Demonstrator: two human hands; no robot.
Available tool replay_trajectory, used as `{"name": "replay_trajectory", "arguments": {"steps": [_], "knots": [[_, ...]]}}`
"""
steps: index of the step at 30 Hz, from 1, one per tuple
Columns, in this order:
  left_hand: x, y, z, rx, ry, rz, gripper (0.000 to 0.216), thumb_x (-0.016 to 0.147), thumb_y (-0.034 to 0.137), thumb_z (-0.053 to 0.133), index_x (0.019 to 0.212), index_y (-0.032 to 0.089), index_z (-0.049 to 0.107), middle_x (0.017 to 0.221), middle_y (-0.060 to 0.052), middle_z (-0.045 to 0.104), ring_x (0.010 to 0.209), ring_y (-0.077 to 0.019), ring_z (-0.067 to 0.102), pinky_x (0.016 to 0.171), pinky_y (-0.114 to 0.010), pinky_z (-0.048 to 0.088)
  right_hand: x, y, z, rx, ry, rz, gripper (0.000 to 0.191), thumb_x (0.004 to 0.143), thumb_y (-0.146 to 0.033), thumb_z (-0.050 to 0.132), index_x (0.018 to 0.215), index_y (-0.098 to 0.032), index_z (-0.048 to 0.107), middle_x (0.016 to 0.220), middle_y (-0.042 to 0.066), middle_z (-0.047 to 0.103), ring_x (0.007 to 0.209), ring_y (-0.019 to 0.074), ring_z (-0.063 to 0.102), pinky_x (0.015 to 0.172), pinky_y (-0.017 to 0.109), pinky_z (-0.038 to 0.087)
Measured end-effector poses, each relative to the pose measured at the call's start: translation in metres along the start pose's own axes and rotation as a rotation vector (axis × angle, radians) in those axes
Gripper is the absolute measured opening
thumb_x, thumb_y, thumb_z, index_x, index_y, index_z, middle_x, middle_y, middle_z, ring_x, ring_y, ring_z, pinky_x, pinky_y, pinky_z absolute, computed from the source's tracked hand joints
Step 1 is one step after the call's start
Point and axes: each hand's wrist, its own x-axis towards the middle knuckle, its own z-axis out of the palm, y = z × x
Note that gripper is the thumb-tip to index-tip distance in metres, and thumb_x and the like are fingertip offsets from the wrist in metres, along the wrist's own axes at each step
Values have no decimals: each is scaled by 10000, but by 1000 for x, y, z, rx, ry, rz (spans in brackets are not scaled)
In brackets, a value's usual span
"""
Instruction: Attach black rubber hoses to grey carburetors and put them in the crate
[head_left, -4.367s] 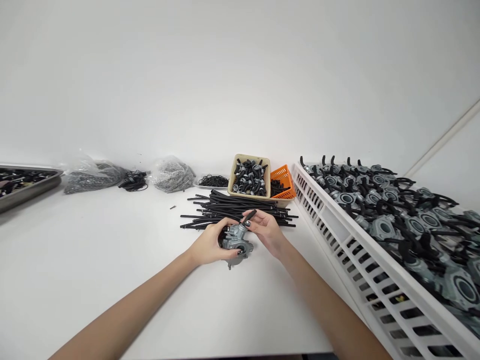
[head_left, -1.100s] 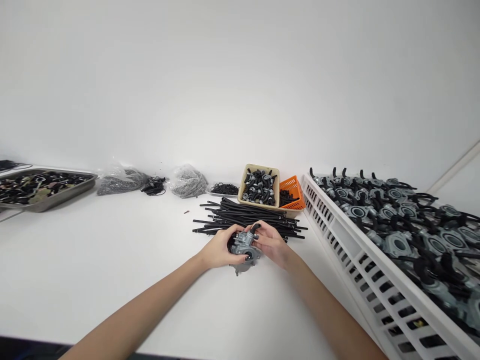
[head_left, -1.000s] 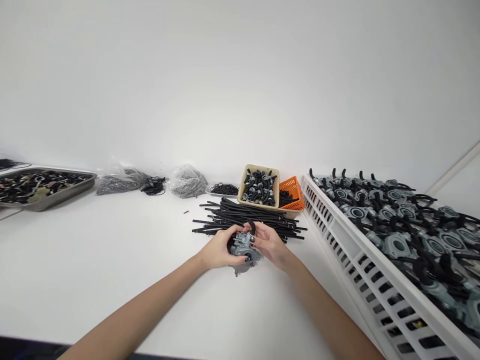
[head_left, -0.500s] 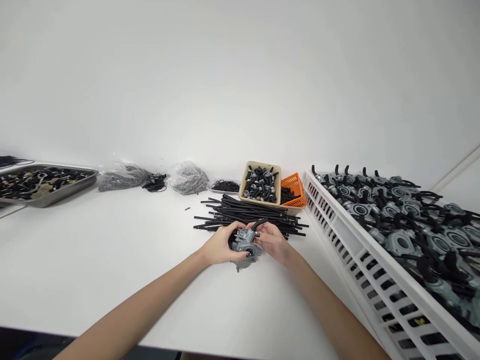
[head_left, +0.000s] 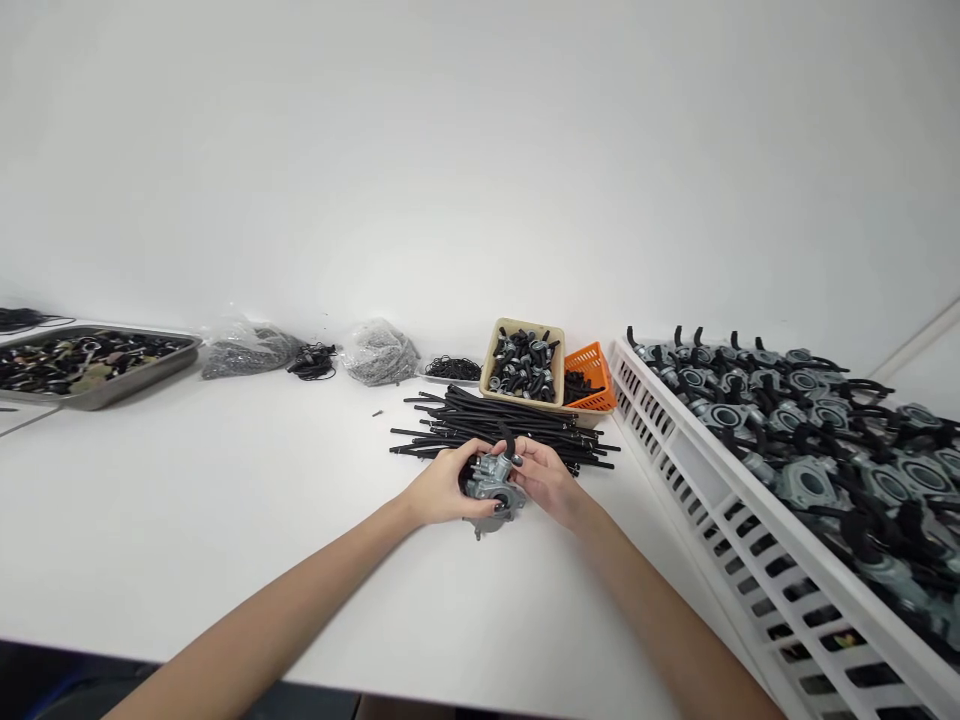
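A grey metal carburetor [head_left: 491,490] is held just above or against the white table. My left hand [head_left: 446,487] is closed around its left side, with the thumb across the front near the round bore. At its top, the thumb and fingers of my right hand [head_left: 546,482] pinch the round metal cap, from which a curved black rubber boot [head_left: 508,440] sticks up. Parts of the cap and the carburetor's left side are hidden by my fingers. Just behind the hands lies a pile of black rubber hoses [head_left: 480,420].
A white slotted crate [head_left: 720,490] full of similar carburetors stands at right. Behind the hoses are a cream bin [head_left: 493,385] of capped boots and an orange basket [head_left: 600,370]. Farther left are bags of small parts [head_left: 380,355], black cords [head_left: 313,362] and a metal tray [head_left: 142,380].
The cap has turned in my right fingers: its black boot pointed right before and now points up and slightly left. My left hand keeps its hold. The view has shifted slightly.
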Motion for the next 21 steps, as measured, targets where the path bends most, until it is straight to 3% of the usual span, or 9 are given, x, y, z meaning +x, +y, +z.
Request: {"name": "replay_trajectory", "arguments": {"steps": [4,6,9,13,17,21], "knots": [[0,-2,0,0,-5,-1,576,647,329,743,1167,186,539,947,-27,709,815,-196,649,749,-288,505,-1,-4,0,64,1,14,278,683,-325,835,745,-194,597,970,31,662,832,147,578,733,265,434],[0,-2,1,5,-2,2,579,649,337,744,1168,183,538,936,-26,704,802,-193,646,738,-285,503,-2,-5,2,35,-4,17,264,692,-324,829,849,-204,654,967,31,660,845,146,579,735,258,434],[0,-2,0,12,5,15,598,641,344,749,1172,178,530,952,-32,695,813,-195,642,740,-286,501,-2,-5,3,-30,-12,16,391,695,-341,829,1038,-217,688,995,43,663,889,160,582,774,277,443],[1,0,-1,17,-1,22,581,631,347,750,1143,171,539,944,-35,691,811,-197,638,734,-288,505,-1,-1,0,-120,-46,11,430,727,-359,805,1122,-239,687,1049,55,675,976,189,594,901,352,434],[1,4,-1,10,-9,24,534,643,322,732,1123,171,555,902,-21,689,775,-181,631,705,-274,498,0,3,0,-199,-59,-44,312,758,-372,776,1032,-234,717,1096,58,654,1021,197,590,941,361,430],[1,4,0,16,4,12,517,639,295,729,1111,175,556,875,-12,683,751,-171,616,688,-266,489,3,5,6,-217,53,-85,272,681,-360,833,869,-212,705,1006,34,637,983,183,580,905,327,445]]}}
